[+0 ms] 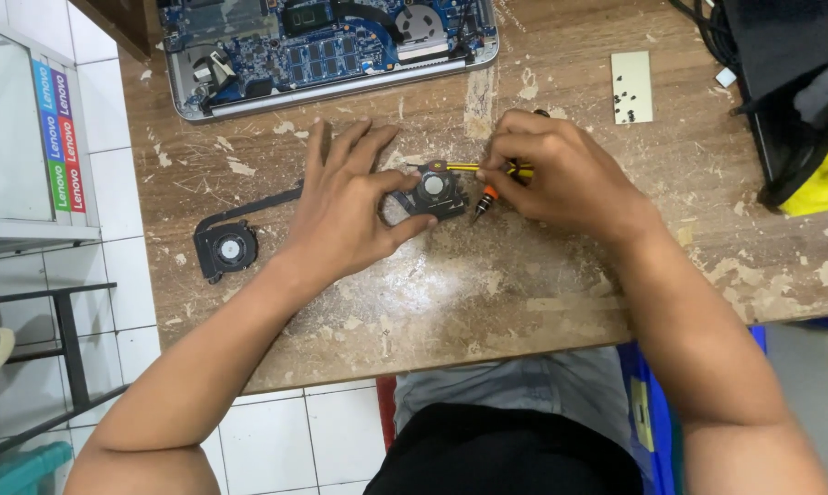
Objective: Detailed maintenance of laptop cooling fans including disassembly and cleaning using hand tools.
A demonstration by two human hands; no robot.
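Small black fan (pixel 434 190), round grey hub, pinched w/ left hand (pixel 350 206).

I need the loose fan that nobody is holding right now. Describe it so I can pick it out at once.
Start at the opened laptop at the far edge of the worn wooden table, then drop toward the table's left edge. The spare fan lies there, beside the left hand. Unlike the fan part pinched between both hands, it lies untouched, round and black, with a thin dark arm curving off it.
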